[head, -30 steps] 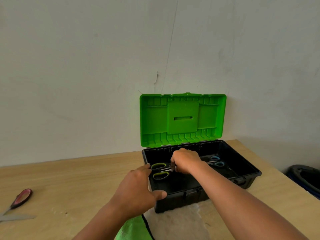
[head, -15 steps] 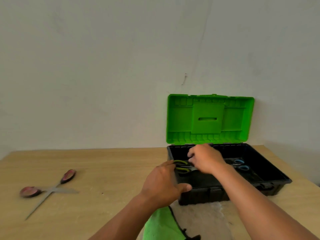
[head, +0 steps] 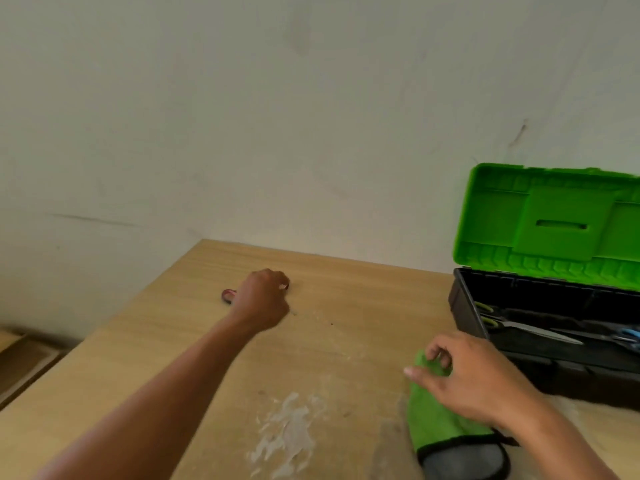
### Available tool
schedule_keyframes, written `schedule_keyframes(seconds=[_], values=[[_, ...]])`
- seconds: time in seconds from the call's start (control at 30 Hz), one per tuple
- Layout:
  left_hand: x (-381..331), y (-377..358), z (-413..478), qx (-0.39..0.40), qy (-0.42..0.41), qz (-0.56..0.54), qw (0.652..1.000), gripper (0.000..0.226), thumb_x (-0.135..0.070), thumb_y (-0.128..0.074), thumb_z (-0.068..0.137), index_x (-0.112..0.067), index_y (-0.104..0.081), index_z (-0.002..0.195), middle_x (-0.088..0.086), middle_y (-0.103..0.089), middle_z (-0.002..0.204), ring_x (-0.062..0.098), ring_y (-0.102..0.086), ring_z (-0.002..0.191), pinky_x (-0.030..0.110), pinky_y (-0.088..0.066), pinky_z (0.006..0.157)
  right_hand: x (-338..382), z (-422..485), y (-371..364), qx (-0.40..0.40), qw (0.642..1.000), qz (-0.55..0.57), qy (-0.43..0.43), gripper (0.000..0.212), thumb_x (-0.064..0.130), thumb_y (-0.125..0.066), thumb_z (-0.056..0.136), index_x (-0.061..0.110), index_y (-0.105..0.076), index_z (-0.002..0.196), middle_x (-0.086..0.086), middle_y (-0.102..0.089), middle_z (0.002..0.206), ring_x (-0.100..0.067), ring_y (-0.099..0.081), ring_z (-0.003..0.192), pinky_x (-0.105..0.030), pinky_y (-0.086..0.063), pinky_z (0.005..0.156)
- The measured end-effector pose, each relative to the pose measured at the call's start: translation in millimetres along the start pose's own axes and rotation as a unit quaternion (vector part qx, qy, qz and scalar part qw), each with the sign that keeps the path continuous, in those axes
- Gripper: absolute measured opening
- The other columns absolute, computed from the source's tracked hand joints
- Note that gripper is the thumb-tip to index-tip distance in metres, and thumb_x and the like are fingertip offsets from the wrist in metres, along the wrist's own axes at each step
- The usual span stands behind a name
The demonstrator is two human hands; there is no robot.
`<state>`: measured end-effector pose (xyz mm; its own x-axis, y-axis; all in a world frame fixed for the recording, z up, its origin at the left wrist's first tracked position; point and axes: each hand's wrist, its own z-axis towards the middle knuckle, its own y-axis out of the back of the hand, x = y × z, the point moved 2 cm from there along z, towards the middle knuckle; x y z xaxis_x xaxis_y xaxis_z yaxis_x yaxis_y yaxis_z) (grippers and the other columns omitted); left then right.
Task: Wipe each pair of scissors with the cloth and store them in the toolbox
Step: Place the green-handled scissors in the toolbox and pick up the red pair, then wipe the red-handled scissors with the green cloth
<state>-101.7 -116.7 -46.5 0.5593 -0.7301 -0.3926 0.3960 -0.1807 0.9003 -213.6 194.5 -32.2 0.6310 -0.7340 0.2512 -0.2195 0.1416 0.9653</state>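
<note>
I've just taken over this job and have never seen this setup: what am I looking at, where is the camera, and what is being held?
There is no machine here. These are a person's two bare hands, filmed by one wide-angle camera worn on the head, looking forward and down, so this is the only view. On the wooden table, the left hand reaches far out, its fingers curled over the red-handled scissors, which are mostly hidden beneath it. The right hand pinches the green cloth lying near the front edge. At the right stands the open toolbox, its green lid raised. Inside lie green-handled scissors and blue-handled scissors.
</note>
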Motion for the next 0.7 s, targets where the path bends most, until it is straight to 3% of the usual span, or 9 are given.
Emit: schedule_keyframes(seconds=[0.1, 0.2, 0.37, 0.47, 0.6, 0.7], values=[[43.7, 7.5, 4.3, 0.010, 0.039, 0.037, 0.999, 0.036, -0.013, -0.061, 0.086, -0.019, -0.068, 0.121, 0.007, -0.067, 0.124, 0.026, -0.060, 0.116, 0.033, -0.050, 0.094, 9.5, -8.0, -18.7, -0.001, 1.000, 0.002, -0.009, 0.053, 0.079, -0.063, 0.070, 0.039, -0.051, 0.104, 0.015, -0.049, 0.106, -0.011, -0.059, 0.103, -0.032, -0.052, 0.089], [66.5, 9.0, 6.9, 0.035, 0.044, 0.063, 0.996, 0.040, -0.014, -0.059, 0.090, -0.017, -0.062, 0.129, 0.007, -0.062, 0.132, 0.026, -0.058, 0.121, 0.035, -0.050, 0.098, 15.0, -13.1, -27.4, -0.025, 0.999, 0.010, -0.041, 0.052, 0.057, -0.074, 0.079, 0.035, -0.054, 0.121, 0.008, -0.047, 0.111, -0.019, -0.058, 0.110, -0.031, -0.049, 0.092], [80.5, 3.5, 9.6, 0.059, 0.002, 0.104, 0.993, 0.034, -0.017, -0.055, 0.094, -0.018, -0.064, 0.127, 0.008, -0.063, 0.127, 0.027, -0.058, 0.116, 0.038, -0.052, 0.093, 19.8, -18.3, -29.3, -0.110, 0.988, 0.090, -0.051, 0.043, 0.031, -0.077, 0.083, 0.022, -0.065, 0.123, 0.003, -0.069, 0.118, -0.015, -0.064, 0.111, -0.016, -0.043, 0.089], [81.6, 1.3, 8.2, 0.050, -0.002, 0.101, 0.994, 0.034, -0.017, -0.059, 0.092, -0.019, -0.066, 0.126, 0.007, -0.061, 0.121, 0.026, -0.059, 0.110, 0.034, -0.051, 0.086, 30.7, -20.1, -34.0, -0.153, 0.980, 0.128, 0.001, 0.037, 0.027, -0.078, 0.085, 0.020, -0.070, 0.120, 0.008, -0.069, 0.115, -0.009, -0.063, 0.105, -0.009, -0.037, 0.088], [76.1, 6.0, -3.2, 0.053, -0.002, 0.094, 0.994, 0.027, -0.022, -0.057, 0.090, -0.017, -0.073, 0.111, 0.008, -0.061, 0.109, 0.021, -0.054, 0.088, 0.030, -0.049, 0.077, 37.3, -18.6, -51.1, -0.164, 0.977, 0.136, 0.031, 0.034, 0.027, -0.070, 0.093, 0.021, -0.065, 0.126, 0.009, -0.063, 0.121, -0.011, -0.060, 0.112, -0.015, -0.040, 0.095], [68.8, 13.7, -19.3, 0.071, 0.007, 0.066, 0.995, 0.021, -0.023, -0.061, 0.084, -0.014, -0.073, 0.099, 0.006, -0.066, 0.101, 0.020, -0.057, 0.086, 0.029, -0.050, 0.074, 37.7, -18.1, -57.6, -0.171, 0.977, 0.125, 0.031, 0.038, 0.032, -0.062, 0.098, 0.020, -0.059, 0.133, 0.006, -0.058, 0.129, -0.013, -0.057, 0.118, -0.019, -0.041, 0.098]])
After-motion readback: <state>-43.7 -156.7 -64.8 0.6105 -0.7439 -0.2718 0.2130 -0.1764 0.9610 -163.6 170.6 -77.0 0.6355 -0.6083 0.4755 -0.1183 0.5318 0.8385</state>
